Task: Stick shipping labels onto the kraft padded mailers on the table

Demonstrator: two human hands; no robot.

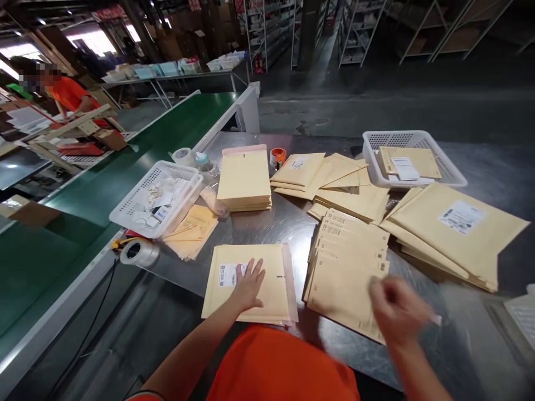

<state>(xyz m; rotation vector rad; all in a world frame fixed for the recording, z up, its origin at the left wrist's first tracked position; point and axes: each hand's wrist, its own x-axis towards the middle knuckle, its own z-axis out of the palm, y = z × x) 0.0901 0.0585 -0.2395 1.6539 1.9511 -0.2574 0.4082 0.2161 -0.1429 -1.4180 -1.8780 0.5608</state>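
Note:
My left hand (249, 287) lies flat with its fingers spread on a padded envelope (271, 301). A white shipping label (231, 274) shows partly under its fingertips, and a clear strip runs along the envelope's right edge. My right hand (399, 309) is smeared by motion above the lower right corner of a fanned stack of brown padded envelopes (340, 284). Its fingers look curled in. A small pale bit sticks out on its right side, too blurred to name. Behind my left hand stands a neat pile of padded envelopes (244, 178).
A white basket (121, 209) of small items stands at left beside tape rolls (140, 253) and an orange tape dispenser (278, 157). Labelled envelopes (426, 223) and another white basket (455, 177) are at right. A green conveyor belt (167, 139) runs along the left; a person in orange works beyond it.

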